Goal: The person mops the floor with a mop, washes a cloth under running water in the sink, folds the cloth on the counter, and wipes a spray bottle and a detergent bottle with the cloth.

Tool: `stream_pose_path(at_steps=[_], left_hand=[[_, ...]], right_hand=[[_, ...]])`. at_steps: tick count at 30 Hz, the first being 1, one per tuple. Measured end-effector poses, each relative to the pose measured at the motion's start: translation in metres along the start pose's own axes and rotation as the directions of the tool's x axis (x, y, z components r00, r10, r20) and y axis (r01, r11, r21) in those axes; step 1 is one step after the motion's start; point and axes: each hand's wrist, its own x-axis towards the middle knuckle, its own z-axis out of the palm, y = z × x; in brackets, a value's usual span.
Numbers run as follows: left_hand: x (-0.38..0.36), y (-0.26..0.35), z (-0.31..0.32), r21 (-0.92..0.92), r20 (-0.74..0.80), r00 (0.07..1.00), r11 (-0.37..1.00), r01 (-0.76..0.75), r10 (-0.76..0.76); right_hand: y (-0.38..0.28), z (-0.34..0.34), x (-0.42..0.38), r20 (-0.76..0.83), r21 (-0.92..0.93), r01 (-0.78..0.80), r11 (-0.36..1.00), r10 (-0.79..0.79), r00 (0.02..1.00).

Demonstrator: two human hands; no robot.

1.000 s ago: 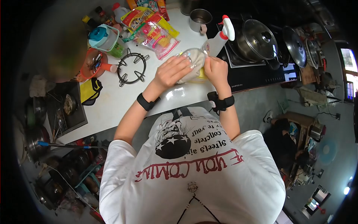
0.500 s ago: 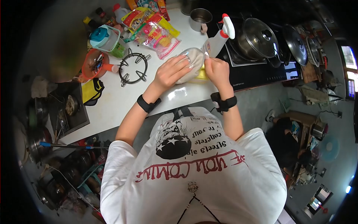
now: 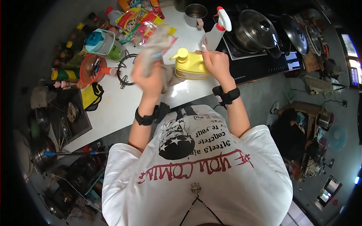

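A grey-beige cloth (image 3: 161,42) hangs from my left hand (image 3: 148,77), whose fingers are closed on it; hand and cloth are smeared by motion. To its right a yellow plastic jug (image 3: 188,67) with a yellow pump top sits on the white counter. My right hand (image 3: 217,64) is closed at the jug's right end, by its handle; the fingertips are partly hidden. Just behind that hand stands a spray bottle (image 3: 212,38) with a red and white trigger head.
A black pot stand (image 3: 122,71), an orange strainer (image 3: 86,77) and a teal-lidded pitcher (image 3: 101,42) are on the left. Food packets (image 3: 137,22) and a metal cup (image 3: 195,16) stand behind. A lidded pot (image 3: 256,30) sits on the black stove at right. A dark sink (image 3: 73,113) lies far left.
My left hand has moved left with the cloth, off the yellow jug, which now shows. My right hand stays at the jug's right end. The view has shifted slightly.
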Motion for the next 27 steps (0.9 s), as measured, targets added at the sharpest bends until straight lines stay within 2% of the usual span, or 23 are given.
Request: stream_pose_path(at_steps=[1, 2, 3, 5, 7, 9, 10, 12, 13, 15, 16, 18, 19, 21, 22, 23, 24, 25, 27], left_hand=[[0.004, -0.005, 0.009, 0.122, 0.177, 0.965, 0.969, -0.214, 0.191], [0.010, -0.013, 0.020, 0.200, 0.367, 0.865, 0.878, -0.434, 0.343], [0.009, -0.015, 0.027, 0.205, 0.363, 0.866, 0.878, -0.433, 0.343], [0.005, -0.019, 0.038, 0.222, 0.517, 0.754, 0.787, -0.576, 0.405], [0.004, -0.035, 0.035, 0.197, 0.477, 0.767, 0.799, -0.568, 0.428], [0.001, -0.047, 0.032, 0.177, 0.384, 0.697, 0.693, -0.699, 0.605], [-0.002, -0.051, 0.034, 0.173, 0.386, 0.693, 0.690, -0.703, 0.609], [-0.008, -0.056, 0.038, 0.175, 0.248, 0.739, 0.722, -0.670, 0.626], [-0.012, -0.057, 0.041, 0.172, 0.250, 0.737, 0.721, -0.672, 0.627], [-0.022, -0.054, 0.047, 0.225, 0.088, 0.833, 0.803, -0.551, 0.547], [-0.025, -0.051, 0.051, 0.220, 0.091, 0.830, 0.802, -0.555, 0.550], [-0.032, -0.043, 0.056, 0.179, -0.088, 0.933, 0.927, -0.331, 0.350], [-0.031, -0.039, 0.055, 0.176, -0.084, 0.933, 0.927, -0.333, 0.351], [-0.024, -0.033, 0.048, 0.171, 0.080, 0.970, 0.956, -0.240, 0.229], [-0.018, -0.032, 0.044, 0.172, 0.081, 0.970, 0.955, -0.241, 0.230], [-0.011, -0.034, 0.038, 0.219, 0.282, 0.872, 0.858, -0.464, 0.399], [-0.003, -0.036, 0.031, 0.216, 0.478, 0.710, 0.715, -0.665, 0.517], [0.004, -0.036, 0.026, 0.222, 0.479, 0.712, 0.714, -0.664, 0.513], [0.017, -0.038, 0.020, 0.137, 0.635, 0.566, 0.645, -0.752, 0.525]], right_hand=[[-0.001, 0.000, 0.000, -0.029, 0.012, 0.024, 1.000, -0.024, 0.999], [-0.002, 0.000, 0.000, -0.026, 0.014, 0.029, 0.999, -0.029, 0.999], [-0.002, 0.001, -0.001, -0.033, 0.001, 0.027, 1.000, -0.027, 0.999], [0.002, 0.004, -0.002, -0.038, -0.012, 0.028, 1.000, -0.028, 0.999], [0.006, 0.006, -0.001, -0.010, -0.067, 0.040, 0.997, -0.040, 0.999], [0.003, 0.005, -0.002, -0.009, -0.066, 0.049, 0.997, -0.050, 0.999], [0.001, 0.004, 0.000, -0.007, -0.065, 0.063, 0.996, -0.063, 0.998], [-0.002, 0.001, 0.000, -0.019, -0.037, 0.032, 0.999, -0.033, 0.999], [-0.003, 0.000, 0.000, -0.021, -0.008, 0.002, 1.000, -0.003, 1.000], [-0.001, 0.002, -0.001, -0.033, 0.001, 0.002, 1.000, -0.002, 0.999], [0.000, 0.003, -0.002, -0.044, 0.009, 0.006, 1.000, -0.005, 0.999], [0.002, 0.005, -0.003, -0.065, 0.021, 0.010, 1.000, -0.009, 0.998], [0.001, 0.006, -0.003, -0.082, 0.037, 0.021, 0.999, -0.018, 0.997], [0.001, 0.005, -0.003, -0.091, 0.047, 0.015, 0.999, -0.010, 0.996], [0.003, 0.005, -0.002, -0.082, -0.008, 0.028, 1.000, -0.029, 0.996], [0.004, 0.005, -0.001, -0.072, -0.061, 0.043, 0.997, -0.047, 0.996], [0.004, 0.005, 0.000, -0.072, -0.056, 0.045, 0.997, -0.049, 0.996], [0.003, 0.004, 0.001, -0.061, -0.054, 0.054, 0.997, -0.057, 0.996], [0.003, 0.002, 0.003, -0.047, -0.050, 0.070, 0.996, -0.072, 0.996]])
